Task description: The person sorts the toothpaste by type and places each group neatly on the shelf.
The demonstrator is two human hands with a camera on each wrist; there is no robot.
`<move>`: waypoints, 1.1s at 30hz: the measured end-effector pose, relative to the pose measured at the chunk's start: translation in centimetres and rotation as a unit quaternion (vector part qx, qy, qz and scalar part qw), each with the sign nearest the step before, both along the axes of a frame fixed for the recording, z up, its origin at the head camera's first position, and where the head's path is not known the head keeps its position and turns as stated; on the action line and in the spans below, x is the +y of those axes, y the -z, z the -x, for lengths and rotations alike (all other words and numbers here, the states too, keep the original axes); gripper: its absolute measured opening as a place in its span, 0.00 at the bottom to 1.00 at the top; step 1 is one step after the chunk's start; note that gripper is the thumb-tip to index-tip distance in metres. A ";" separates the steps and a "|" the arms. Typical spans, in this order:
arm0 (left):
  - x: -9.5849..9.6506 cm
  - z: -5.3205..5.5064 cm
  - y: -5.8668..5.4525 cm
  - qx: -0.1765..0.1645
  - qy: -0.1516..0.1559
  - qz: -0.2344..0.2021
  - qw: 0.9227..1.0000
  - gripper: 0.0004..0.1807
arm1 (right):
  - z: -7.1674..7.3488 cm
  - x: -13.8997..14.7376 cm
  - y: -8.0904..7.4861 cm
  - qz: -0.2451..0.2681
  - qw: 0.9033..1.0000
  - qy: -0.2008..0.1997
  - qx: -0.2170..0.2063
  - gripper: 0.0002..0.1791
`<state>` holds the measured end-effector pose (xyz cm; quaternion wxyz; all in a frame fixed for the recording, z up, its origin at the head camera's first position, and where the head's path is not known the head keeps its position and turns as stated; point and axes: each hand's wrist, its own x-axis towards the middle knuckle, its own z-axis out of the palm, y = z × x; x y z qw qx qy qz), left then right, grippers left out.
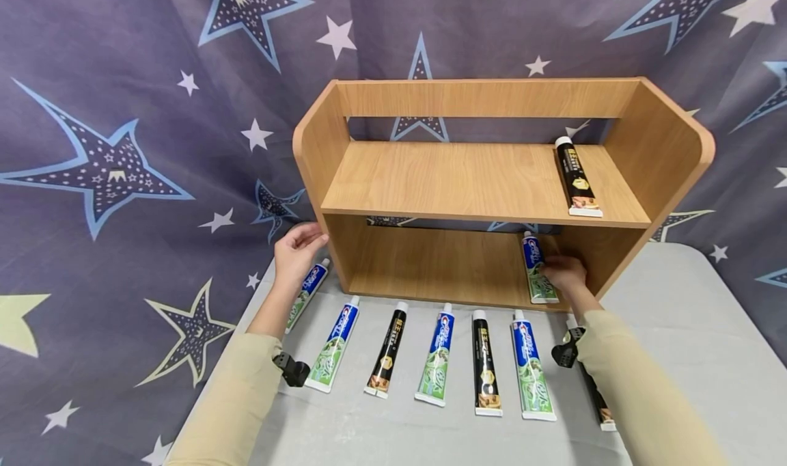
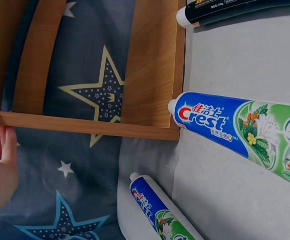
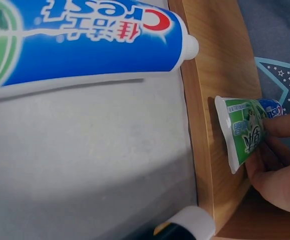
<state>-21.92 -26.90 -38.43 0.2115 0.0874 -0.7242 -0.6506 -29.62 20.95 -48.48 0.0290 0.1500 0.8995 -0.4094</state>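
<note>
My right hand (image 1: 564, 273) is inside the lower compartment of the wooden shelf (image 1: 424, 264), at the right. It grips the right side of a blue-and-green Crest toothpaste tube (image 1: 536, 268); the right wrist view shows fingers and thumb around this tube (image 3: 245, 127), its flat end facing the front. My left hand (image 1: 296, 251) holds the front edge of the shelf's left side panel (image 2: 84, 124) between thumb and fingers. On the upper board lies a black toothpaste tube (image 1: 575, 177), cap to the back.
Before the shelf, several tubes lie in a row on the grey-white tabletop (image 1: 363, 439), Crest ones (image 1: 436, 357) among black ones (image 1: 486, 363). One Crest tube (image 1: 307, 295) lies beside the shelf's left side. A black tube (image 1: 596, 391) is partly behind my right forearm. A star-patterned curtain (image 1: 154, 247) hangs behind.
</note>
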 end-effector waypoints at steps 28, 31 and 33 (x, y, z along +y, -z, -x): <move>0.0 -0.3 -0.2 -0.005 -0.004 0.010 1.000 0.16 | 0.0 -1.0 -0.5 0.011 1.000 0.015 -0.015 0.24; 0.1 -0.3 -0.3 -0.014 -0.004 0.016 1.000 0.17 | -0.1 -1.0 -0.5 -0.008 1.000 0.006 -0.011 0.23; 0.1 -0.2 -0.3 -0.016 -0.003 0.017 1.000 0.17 | -0.3 -1.0 -0.6 -0.013 1.000 0.000 -0.010 0.23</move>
